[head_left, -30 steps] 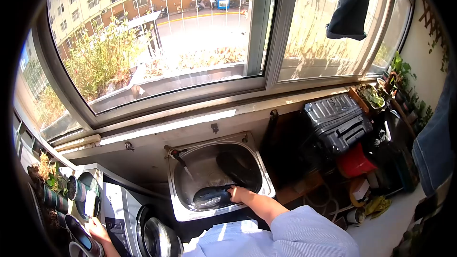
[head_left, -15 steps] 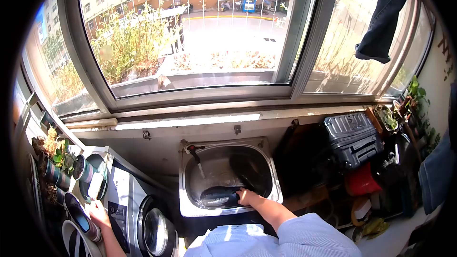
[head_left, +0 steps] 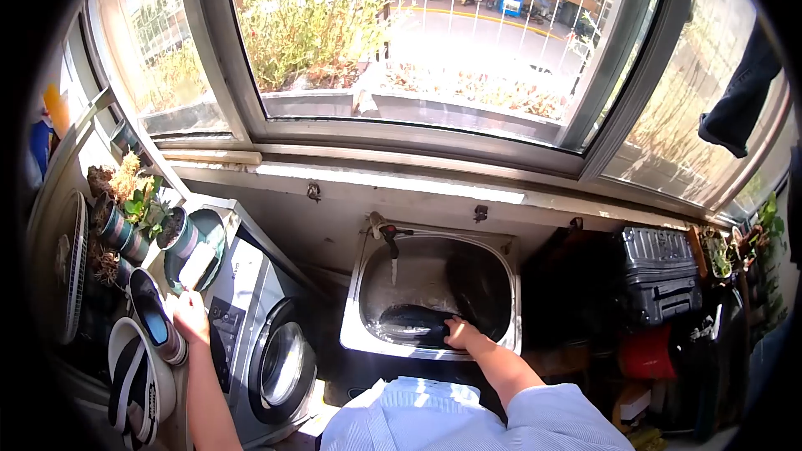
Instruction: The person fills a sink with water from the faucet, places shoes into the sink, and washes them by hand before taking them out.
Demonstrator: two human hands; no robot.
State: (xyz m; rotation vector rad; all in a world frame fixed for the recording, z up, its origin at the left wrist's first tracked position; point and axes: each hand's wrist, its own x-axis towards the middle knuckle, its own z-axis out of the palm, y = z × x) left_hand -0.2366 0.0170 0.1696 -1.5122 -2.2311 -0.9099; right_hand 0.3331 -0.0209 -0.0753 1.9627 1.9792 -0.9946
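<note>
My right hand (head_left: 460, 332) grips the end of a dark, wet shoe (head_left: 413, 324) low in the metal sink (head_left: 350, 317). Water runs from the tap (head_left: 390, 234) at the sink's back left. Another dark shape, which I cannot make out, lies at the basin's right side. At the left, my left hand (head_left: 190, 311) is closed on the lower end of a white object (head_left: 198, 266), over a green dish (head_left: 215, 230) on the washing machine (head_left: 242, 276).
Beside my left forearm are a shoe (head_left: 154, 315) and a white container (head_left: 166, 384) holding more footwear. Potted plants (head_left: 121, 234) stand behind them. A black suitcase (head_left: 662, 284) and a red object (head_left: 647, 353) are at the right, below the window sill (head_left: 401, 188).
The view has swung left, so the sink and window appear farther right. My left hand stays at the white object and my right hand stays on the shoe in the sink.
</note>
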